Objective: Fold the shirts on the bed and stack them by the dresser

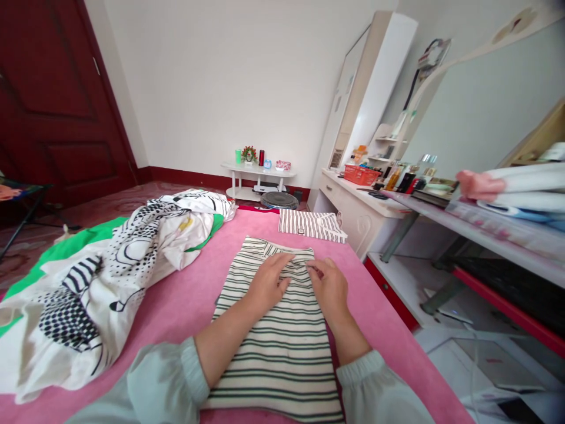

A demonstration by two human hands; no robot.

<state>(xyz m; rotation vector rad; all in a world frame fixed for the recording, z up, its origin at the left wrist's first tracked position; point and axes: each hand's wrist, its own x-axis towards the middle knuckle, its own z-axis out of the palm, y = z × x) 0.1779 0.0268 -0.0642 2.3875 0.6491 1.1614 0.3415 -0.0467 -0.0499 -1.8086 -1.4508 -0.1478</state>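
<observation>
A cream garment with green stripes lies flat on the pink bed cover in front of me. My left hand rests on its upper part with fingers stretched out and lying flat toward the collar edge. My right hand sits beside it, fingers curled down and pinching the fabric near the top edge. Both hands nearly touch each other. A folded black-and-white striped garment lies farther back on the bed.
A heap of patterned white, black and green cloth covers the bed's left side. A white desk with bottles and a red basket stands to the right. A small white table stands by the far wall, a dark red door at left.
</observation>
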